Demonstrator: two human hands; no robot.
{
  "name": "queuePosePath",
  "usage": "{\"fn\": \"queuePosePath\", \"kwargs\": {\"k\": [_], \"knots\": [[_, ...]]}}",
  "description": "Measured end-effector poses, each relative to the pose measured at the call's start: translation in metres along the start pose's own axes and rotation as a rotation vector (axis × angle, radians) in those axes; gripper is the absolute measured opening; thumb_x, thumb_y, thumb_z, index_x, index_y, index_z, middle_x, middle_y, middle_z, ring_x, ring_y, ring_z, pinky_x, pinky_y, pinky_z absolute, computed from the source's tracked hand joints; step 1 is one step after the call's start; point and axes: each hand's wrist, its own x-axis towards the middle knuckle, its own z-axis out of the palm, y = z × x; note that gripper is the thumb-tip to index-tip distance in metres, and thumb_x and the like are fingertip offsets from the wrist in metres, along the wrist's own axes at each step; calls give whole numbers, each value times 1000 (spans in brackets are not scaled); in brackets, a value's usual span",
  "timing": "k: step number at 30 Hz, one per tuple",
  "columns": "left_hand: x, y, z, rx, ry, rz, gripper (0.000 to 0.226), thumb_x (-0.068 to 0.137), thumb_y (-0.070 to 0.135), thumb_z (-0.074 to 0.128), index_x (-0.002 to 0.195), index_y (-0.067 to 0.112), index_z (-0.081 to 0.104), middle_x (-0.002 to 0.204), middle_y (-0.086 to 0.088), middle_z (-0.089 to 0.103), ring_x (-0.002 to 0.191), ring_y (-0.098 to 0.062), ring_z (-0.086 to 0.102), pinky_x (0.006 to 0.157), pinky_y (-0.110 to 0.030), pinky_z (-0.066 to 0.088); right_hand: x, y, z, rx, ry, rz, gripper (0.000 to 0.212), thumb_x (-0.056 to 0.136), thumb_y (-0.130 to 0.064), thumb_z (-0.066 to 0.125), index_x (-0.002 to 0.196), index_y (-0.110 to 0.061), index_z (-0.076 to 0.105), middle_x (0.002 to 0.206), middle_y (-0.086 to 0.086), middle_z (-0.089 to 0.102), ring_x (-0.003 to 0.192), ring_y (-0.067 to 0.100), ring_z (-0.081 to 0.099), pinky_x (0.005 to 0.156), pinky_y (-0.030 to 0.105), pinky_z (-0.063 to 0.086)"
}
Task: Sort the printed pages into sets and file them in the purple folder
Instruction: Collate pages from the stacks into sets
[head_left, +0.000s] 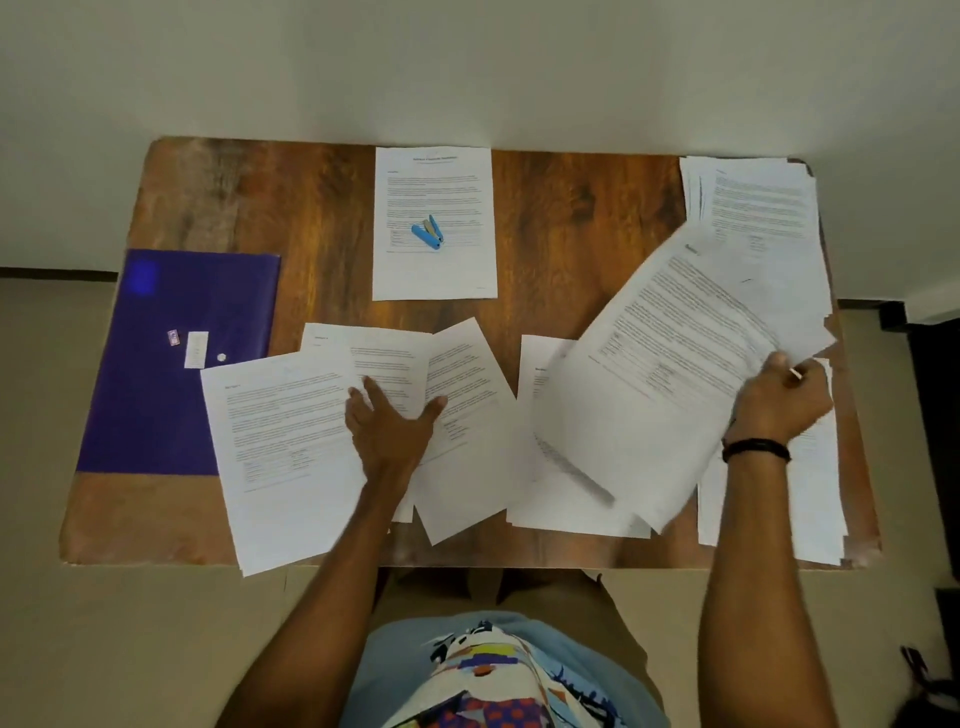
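The left grip (392, 421) lies open, fingers spread flat on the fanned pages (291, 431) at the near middle of the table (322, 208). The right grip (784, 400) is closed on the edge of a lifted sheaf of pages (665, 353), which is tilted and blurred above another pile (566, 499). The purple folder (145, 415) lies flat at the table's left side, one corner under the leftmost fanned page. A single page (431, 176) at the far edge carries a small blue tool (427, 235); a loose stack (758, 202) fills the far right corner
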Motion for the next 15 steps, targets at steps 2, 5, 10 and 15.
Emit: {"fn": "queuePosePath", "kwargs": {"k": [2,5,10,15], "knots": [[-15,26,-11,-158,-71,113,88,84,70,60,153,25,30,156,-2,38,139,-27,42,111,-48,37,9,4,-7,-49,-223,103,33,94,-17,58,64,-22,44,68,-7,46,62,4,43,70,21,42],[-31,57,-15,-617,-463,53,72,75,80,55,127,30,58,119,8,70,106,-23,69,93,-40,55,-7,8,1,-113,-476,158,22,94,-15,61,73,-11,55,75,1,52,66,9,46,62,19,39],[-48,67,-7,-996,-897,-174,93,70,87,42,132,20,57,127,-10,67,114,-35,65,99,-56,50,-79,21,34,-209,-489,-87,21,100,-15,56,84,-3,60,76,3,55,71,15,48,69,24,35],[-45,29,-9,-978,-669,-38,53,89,50,67,132,19,59,121,-11,69,105,-32,69,86,-50,58,-143,50,57,-202,-584,-146,21,103,-19,51,99,-6,67,94,9,71,87,21,64,82,29,50]]}}
